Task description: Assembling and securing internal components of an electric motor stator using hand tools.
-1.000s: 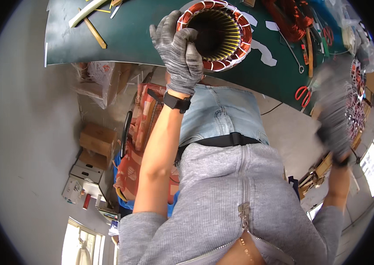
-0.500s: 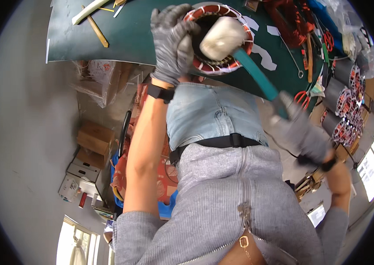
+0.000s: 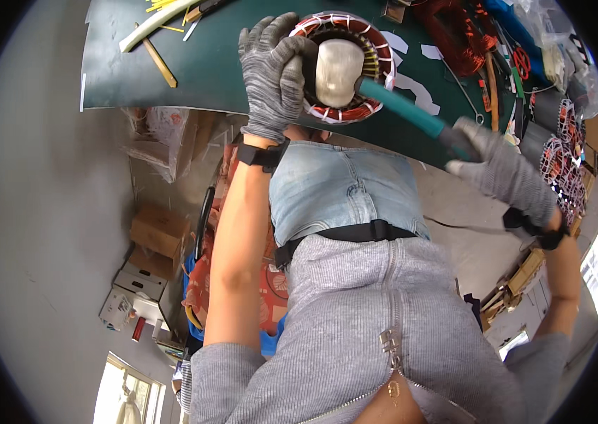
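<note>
Seen from above through a wide fisheye lens, a person in a grey ribbed zip top (image 3: pixel 341 311) and pale blue denim (image 3: pixel 345 180) works at the near edge of a dark green table (image 3: pixel 207 67). At that edge, in front of the body, a round motor stator (image 3: pixel 387 60) stands with its hollow centre facing up. Its rim is a thick ring of reddish-copper winding bound with white lacing, and yellow strips line the inside.

The left hand (image 3: pixel 272 78), in a grey knitted glove, lies against the left side of the rim. Its fingers are bent, the nearest reaching over the ring; how firmly they grip cannot be told.

The right hand (image 3: pixel 507 169), gloved alike and slightly blurred, is out to the right with its fingers wrapped around the dark grip end of a mallet (image 3: pixel 339 73). The teal handle slants up and left to a whitish, barrel-shaped head, which sits over the stator's centre and hides much of it. Whether the head touches the stator is unclear.

Just right of the stator lie white paper pieces (image 3: pixel 417 93). Farther right are a bundle of copper wire (image 3: pixel 454 35), a metal rod with a looped end (image 3: pixel 463 88) and red-handled scissors (image 3: pixel 522 62). A yellowish stick (image 3: pixel 160 66) lies at the table's left.
</note>
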### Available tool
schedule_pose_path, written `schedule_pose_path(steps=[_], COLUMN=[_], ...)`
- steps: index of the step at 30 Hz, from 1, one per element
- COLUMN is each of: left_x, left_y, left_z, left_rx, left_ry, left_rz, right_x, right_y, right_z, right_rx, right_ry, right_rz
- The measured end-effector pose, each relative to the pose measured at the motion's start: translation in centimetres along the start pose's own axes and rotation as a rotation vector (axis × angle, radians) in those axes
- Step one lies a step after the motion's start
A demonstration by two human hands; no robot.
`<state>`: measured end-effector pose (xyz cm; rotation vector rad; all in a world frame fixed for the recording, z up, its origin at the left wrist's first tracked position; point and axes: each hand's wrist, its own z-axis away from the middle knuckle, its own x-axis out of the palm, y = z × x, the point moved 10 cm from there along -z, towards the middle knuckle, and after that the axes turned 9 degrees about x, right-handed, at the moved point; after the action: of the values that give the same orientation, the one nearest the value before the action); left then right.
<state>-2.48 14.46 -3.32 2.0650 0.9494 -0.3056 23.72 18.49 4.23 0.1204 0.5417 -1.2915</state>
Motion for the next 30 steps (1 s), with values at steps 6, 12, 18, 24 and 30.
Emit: schedule_pose_path(steps=[6,12,18,24,30], left_x=[0.2,1.2,-5.3,-8.9,-7.9], left_y=[0.2,-0.5,-0.7,0.8,2.0], left_z=[-3.1,-2.9,4.1,12.2,7.9], left_rx=[0.014,-0.092,-0.715,-0.912,-0.852], left_ry=[-0.061,-0.366,0.017,0.002,0.072], left_rz=[0.17,0.492,0.585,0.376,0.447], right_x=[-8.1,9.9,10.3,13.1,2.5], right_y=[-0.2,9.7,16.2,24.0,20.1], right_z=[3.8,-2.6,-2.9,-10.6,-8.4], right_rx=[-0.019,0.002,-0.046,0.097,0.221], right_ry=[0.681,0.167,0.693,0.53,1.226], right_rz=[-0.481,-0.697,-0.736,-0.729,-0.032])
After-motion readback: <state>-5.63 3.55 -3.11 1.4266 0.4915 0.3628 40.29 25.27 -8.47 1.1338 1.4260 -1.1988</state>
